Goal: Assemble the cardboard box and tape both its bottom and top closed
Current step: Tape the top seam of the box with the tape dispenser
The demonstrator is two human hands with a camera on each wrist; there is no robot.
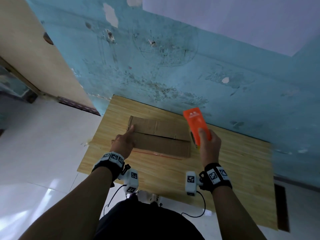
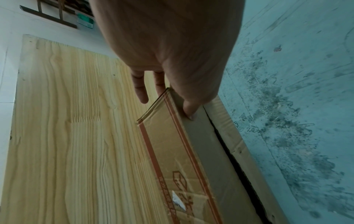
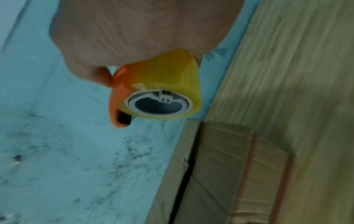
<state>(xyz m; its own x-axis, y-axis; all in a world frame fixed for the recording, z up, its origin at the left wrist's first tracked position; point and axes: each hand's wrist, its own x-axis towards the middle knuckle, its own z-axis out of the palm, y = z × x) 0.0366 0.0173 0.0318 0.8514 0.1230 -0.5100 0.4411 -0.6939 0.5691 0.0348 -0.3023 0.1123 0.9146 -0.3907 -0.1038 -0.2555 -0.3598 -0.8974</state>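
Note:
A brown cardboard box (image 1: 161,135) stands on the wooden table (image 1: 155,174), its two upper flaps folded down with a dark seam between them. My left hand (image 1: 123,144) rests at the box's left end, one straight finger (image 2: 188,111) pressing on the near flap (image 2: 199,136) and the others hanging past the corner. My right hand (image 1: 208,144) grips an orange tape dispenser (image 1: 197,124) just above the box's right end. The yellowish tape roll (image 3: 164,94) sits in the dispenser (image 3: 118,98), over the box (image 3: 216,166).
The table's far edge meets a stained blue wall (image 1: 173,66). A pale door (image 1: 31,54) stands at the left over white floor tiles (image 1: 43,144). Bare wood (image 1: 233,161) lies right of and in front of the box. Cables hang from the wrist cameras near the front edge.

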